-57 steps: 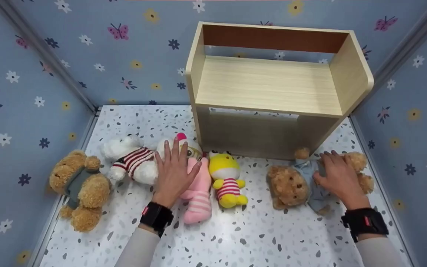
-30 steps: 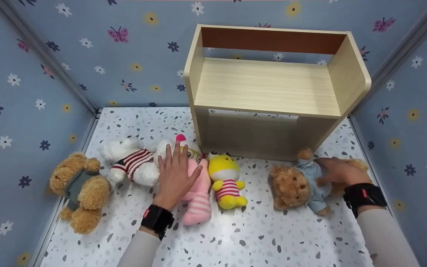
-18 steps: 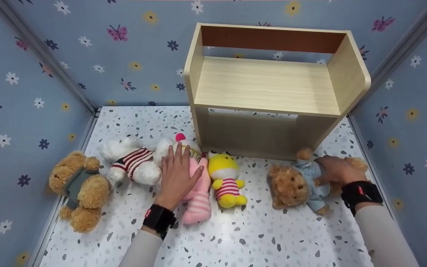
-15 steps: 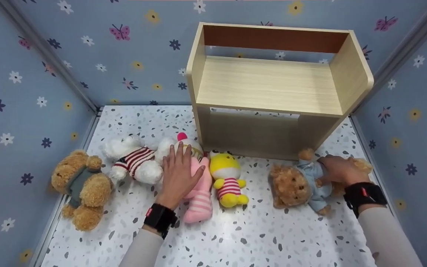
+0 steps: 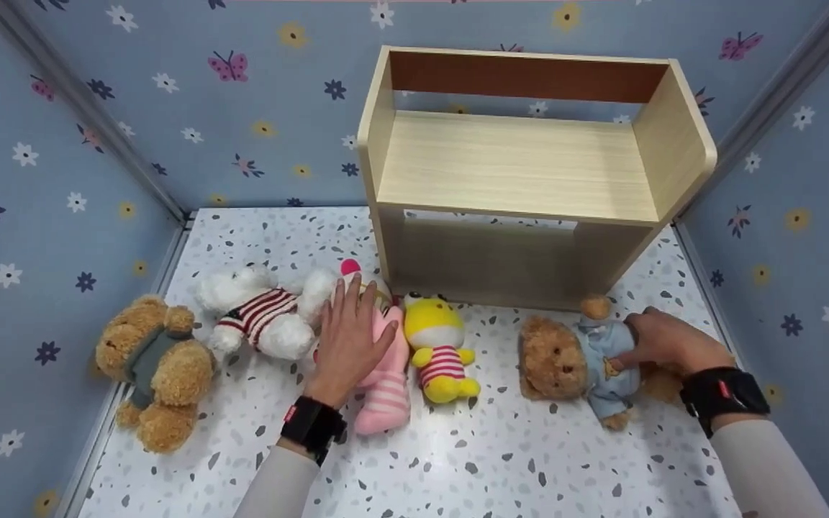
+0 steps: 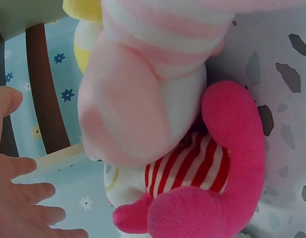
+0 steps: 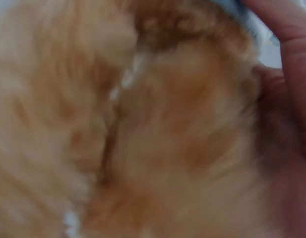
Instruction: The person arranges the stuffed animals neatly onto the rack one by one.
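In the head view my left hand (image 5: 348, 338) lies with straight, spread fingers over a pink plush toy (image 5: 386, 360) with pale-striped legs, covering part of it. The left wrist view has those fingers (image 6: 31, 191) beside the toy, plus a hot-pink plush (image 6: 234, 163) with a red-and-white striped body, mostly hidden from the head camera. At the right, my right hand (image 5: 677, 345) grips a brown teddy bear (image 5: 555, 360) in a light blue shirt round its body, thumb on the front. Blurred tan fur (image 7: 177, 144) fills the right wrist view.
Right of the pink toy lies a yellow plush (image 5: 437, 345). A white plush (image 5: 263, 316) in a striped sweater and a brown bear (image 5: 159, 374) in a grey-green top lie left. Behind stands a two-level wooden shelf (image 5: 515, 162). Patterned walls (image 5: 263, 101) enclose the speckled surface.
From lying over the bear's body, my right hand has come to grip it round the torso. The bear has turned slightly and shifted left. My left hand has slid slightly right.
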`<state>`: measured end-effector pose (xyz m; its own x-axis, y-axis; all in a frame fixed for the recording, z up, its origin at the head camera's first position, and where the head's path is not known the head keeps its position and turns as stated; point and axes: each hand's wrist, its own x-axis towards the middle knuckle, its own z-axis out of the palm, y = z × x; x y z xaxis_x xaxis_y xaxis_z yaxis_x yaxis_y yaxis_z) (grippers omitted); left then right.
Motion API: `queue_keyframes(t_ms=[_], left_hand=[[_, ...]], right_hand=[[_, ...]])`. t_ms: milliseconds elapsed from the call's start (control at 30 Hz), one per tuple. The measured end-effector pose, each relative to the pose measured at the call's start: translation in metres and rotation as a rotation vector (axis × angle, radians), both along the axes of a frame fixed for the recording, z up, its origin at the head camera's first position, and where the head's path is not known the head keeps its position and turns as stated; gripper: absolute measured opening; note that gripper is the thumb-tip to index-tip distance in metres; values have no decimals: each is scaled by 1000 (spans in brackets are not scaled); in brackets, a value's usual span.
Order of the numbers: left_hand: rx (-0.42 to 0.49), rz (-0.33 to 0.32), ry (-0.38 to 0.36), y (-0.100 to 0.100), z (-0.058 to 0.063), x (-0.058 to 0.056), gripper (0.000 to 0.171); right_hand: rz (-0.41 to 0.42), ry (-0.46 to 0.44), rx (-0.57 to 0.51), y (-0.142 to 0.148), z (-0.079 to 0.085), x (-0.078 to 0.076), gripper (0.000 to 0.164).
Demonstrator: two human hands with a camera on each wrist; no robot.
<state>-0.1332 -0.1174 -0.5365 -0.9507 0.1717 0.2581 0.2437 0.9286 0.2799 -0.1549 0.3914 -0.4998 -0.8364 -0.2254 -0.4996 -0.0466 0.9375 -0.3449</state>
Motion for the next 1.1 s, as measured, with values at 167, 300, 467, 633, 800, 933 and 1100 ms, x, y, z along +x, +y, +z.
queue_keyframes(t_ms=[167, 300, 467, 633, 800, 933, 1100], left_hand=[[26, -29, 48, 2, 1, 1, 70], [38, -43, 52, 4, 1, 2, 68], [79, -75, 75, 8, 2, 3, 64], [145, -113, 110, 15, 5, 3, 61], [214, -141, 104, 28, 6, 4, 58], [305, -184, 57, 44, 6, 6, 55], [439, -211, -97, 64, 8, 8, 56]], right_hand=[[9, -35, -43, 5, 0, 4, 91], [51, 11, -68, 8, -2, 7, 85], [48, 65, -122, 10, -3, 11, 74], [33, 161, -176, 6, -4, 13, 80], [-34, 227, -254, -5, -8, 16, 77], [-87, 270, -335, -15, -14, 18, 80], [-169, 298, -426, -28, -23, 18, 87]])
